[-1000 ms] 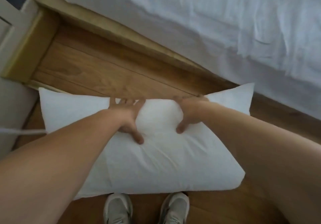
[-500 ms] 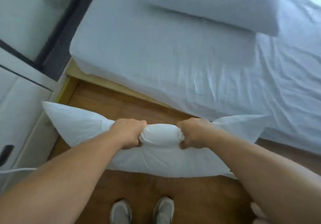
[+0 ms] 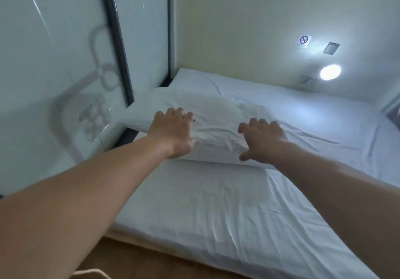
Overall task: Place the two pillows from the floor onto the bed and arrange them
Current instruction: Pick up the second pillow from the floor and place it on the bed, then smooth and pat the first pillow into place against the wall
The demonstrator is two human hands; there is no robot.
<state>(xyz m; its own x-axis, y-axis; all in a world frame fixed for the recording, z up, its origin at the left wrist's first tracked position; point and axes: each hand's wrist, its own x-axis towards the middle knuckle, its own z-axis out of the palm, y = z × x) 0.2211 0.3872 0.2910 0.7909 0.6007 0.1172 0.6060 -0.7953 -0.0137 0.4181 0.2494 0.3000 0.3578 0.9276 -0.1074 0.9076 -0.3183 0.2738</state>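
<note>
A white pillow (image 3: pixel 212 116) lies on the bed (image 3: pixel 216 209) near its left side, by the glass wall, and its far part is blurred. Under its near edge shows a second white padded edge (image 3: pixel 227 159); I cannot tell whether that is the other pillow. My left hand (image 3: pixel 173 133) is open with fingers spread at the pillow's near left part. My right hand (image 3: pixel 262 140) is open with fingers spread at its near right part. Neither hand grips the cloth.
A frosted glass partition (image 3: pixel 65 84) with a dark frame (image 3: pixel 118 47) runs along the bed's left side. The far wall carries a lit round lamp (image 3: pixel 330 72) and a no-smoking sign (image 3: pixel 304 40). Wooden floor (image 3: pixel 134 263) and a white cord (image 3: pixel 93 272) show at the bottom.
The pillow left the floor and now lies on the bed. Both hands, which were clenched on its middle, have let go and opened. My view rose from the floor to the bed.
</note>
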